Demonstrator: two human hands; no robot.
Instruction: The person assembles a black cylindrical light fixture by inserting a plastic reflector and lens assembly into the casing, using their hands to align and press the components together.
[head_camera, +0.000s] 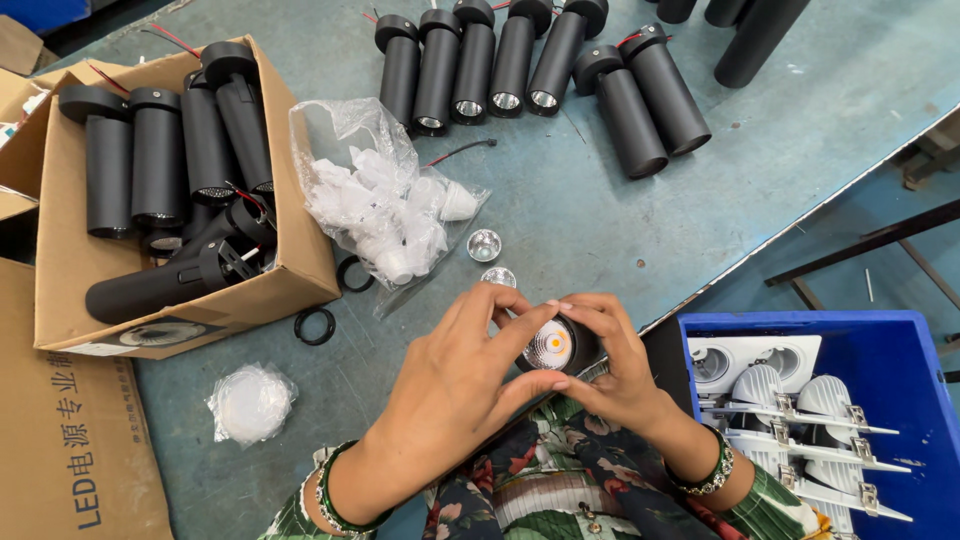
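- A black cylindrical lamp is held close to the body, over the near edge of the grey counter, its open end with the yellow disc facing up.
- The lamp is gripped from the left by the left hand, whose fingers are curled round the rim and thumb is pressed under it.
- The right hand is closed round the lamp's other side, fingertips laid over the top edge.
- Two small clear lenses are seen on the counter just beyond the hands.
- A clear plastic bag of white parts lies beside them, touching a cardboard box filled with black lamp housings.
- A row of black lamp housings is laid out at the far side of the counter.
- Two black rings rest by the box, and a small bag with white discs lies nearer.
- A blue crate with white metal fittings stands at the right, off the counter.
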